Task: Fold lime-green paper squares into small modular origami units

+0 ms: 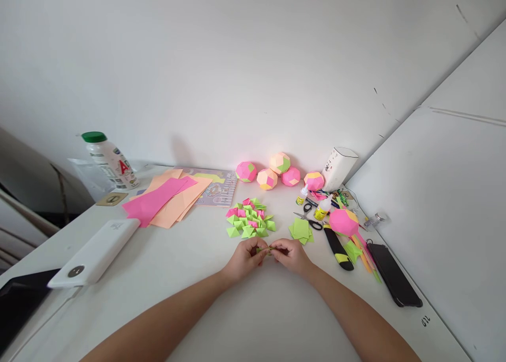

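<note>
My left hand (248, 256) and my right hand (289, 254) meet over the white table, fingertips pinched together on a small piece of green paper (269, 249). Most of that paper is hidden by the fingers, so its folded shape cannot be made out. Just beyond my left hand lies a heap of folded green and pink paper pieces (250, 219). A loose stack of flat green paper squares (301, 230) rests beyond my right hand, with black-handled scissors (315, 224) beside it.
Several pink, peach and green paper balls (266, 178) stand by the wall. Glue bottles (323, 208), a black-and-yellow cutter (339, 250) and a phone (393, 273) lie right. Coloured sheets (164, 198), a white power bank (97, 251) and a green-capped bottle (110, 162) are left.
</note>
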